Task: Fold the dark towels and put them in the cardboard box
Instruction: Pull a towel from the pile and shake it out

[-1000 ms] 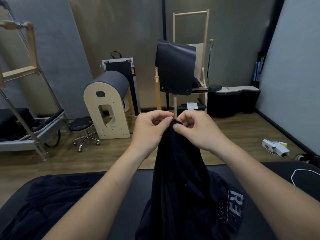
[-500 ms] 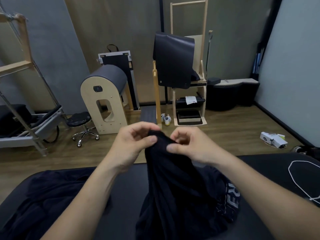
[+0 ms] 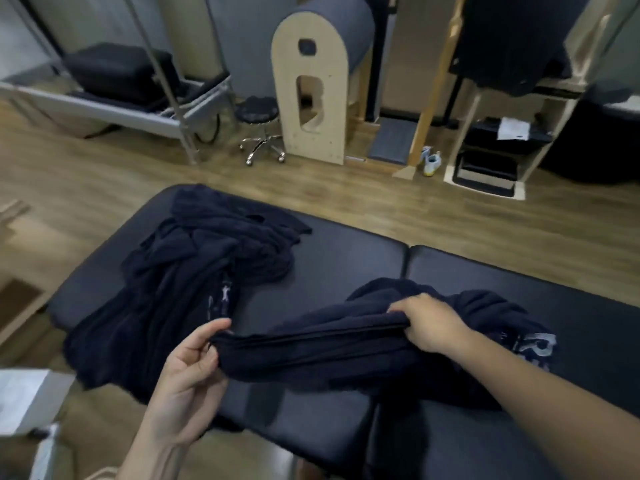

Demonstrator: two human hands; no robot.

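A dark navy towel (image 3: 322, 351) stretches sideways low over the black padded table (image 3: 346, 258). My left hand (image 3: 194, 372) pinches its left end between thumb and fingers. My right hand (image 3: 429, 323) grips the same edge further right, where the cloth bunches, with white lettering showing beyond it. A second dark towel (image 3: 194, 271) lies crumpled in a heap on the table's left half. Part of a cardboard box (image 3: 20, 299) shows at the left edge of the frame, its inside mostly hidden.
A white object (image 3: 27, 400) sits at the lower left near the table corner. Beyond the table on the wooden floor stand a rolling stool (image 3: 259, 129), a wooden arched barrel (image 3: 315, 81), a metal-framed bench (image 3: 138, 95) and a wooden rack (image 3: 502, 109).
My hands, pinched together on the raised towel a second ago, have spread apart and lowered, pulling its edge out sideways. The view has swung down and to the left.
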